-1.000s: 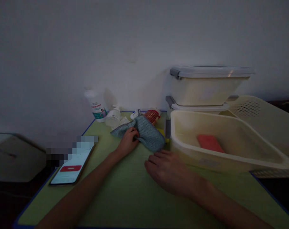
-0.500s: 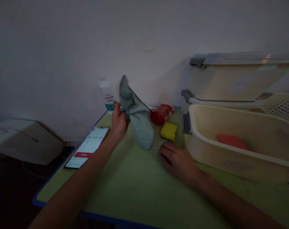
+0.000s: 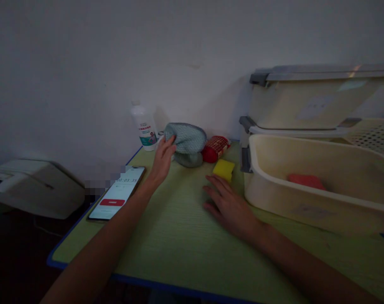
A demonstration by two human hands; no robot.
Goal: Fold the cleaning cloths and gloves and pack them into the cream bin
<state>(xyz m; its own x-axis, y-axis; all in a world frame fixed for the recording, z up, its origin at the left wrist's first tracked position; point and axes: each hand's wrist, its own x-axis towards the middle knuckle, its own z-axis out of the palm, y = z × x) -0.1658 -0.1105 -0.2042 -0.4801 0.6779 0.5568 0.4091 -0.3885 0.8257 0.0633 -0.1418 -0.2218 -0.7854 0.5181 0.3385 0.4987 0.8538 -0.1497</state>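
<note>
A white casing (image 3: pixel 40 190) stands left of the green bench (image 3: pixel 166 245). On the bench's left side lies a smartphone (image 3: pixel 117 196), its screen lit; behind it, a white bottle (image 3: pixel 144 128) with a teal-banded label stands near the wall. The left hand (image 3: pixel 163 158) has a loose grip, fingers straight and parted, touching the left end of a blue-grey cloth (image 3: pixel 188 137). The cloth lies bunched at the back, beside a red patterned pouch (image 3: pixel 215 148). Next comes a yellow sponge (image 3: pixel 223 169); the right hand (image 3: pixel 233 207), its grip wide and empty, reaches its near edge, contact unclear. Rightmost, a cream tub (image 3: pixel 274 190) contains a red block (image 3: pixel 306 181), before a lidded box (image 3: pixel 290 105).
</note>
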